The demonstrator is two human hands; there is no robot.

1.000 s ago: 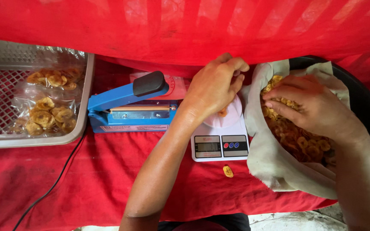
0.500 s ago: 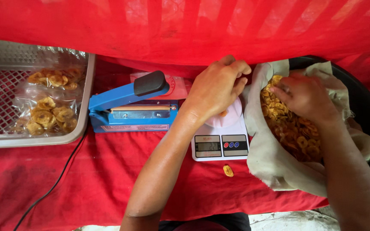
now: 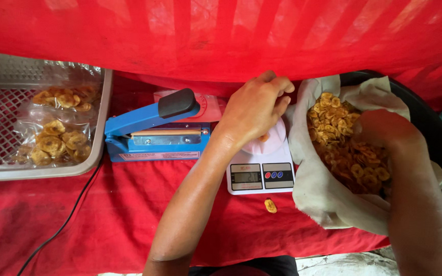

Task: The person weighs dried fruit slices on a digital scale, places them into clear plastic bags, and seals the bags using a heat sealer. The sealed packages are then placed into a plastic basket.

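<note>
With the left hand pinching a bag on the scale and the right hand closed in the chips, a loose scoop could spill onto the tabletop.

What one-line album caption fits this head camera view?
Left hand holds a bag on a small white scale while the right hand digs into a cloth-lined tub of banana chips.

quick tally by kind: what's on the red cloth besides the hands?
Filled clear chip bags in grey tray: 2
Grey tray: 1
Blue heat sealer: 1
White digital scale: 1
Cloth-lined black tub of chips: 1
Loose chip: 1
Total: 7
</note>
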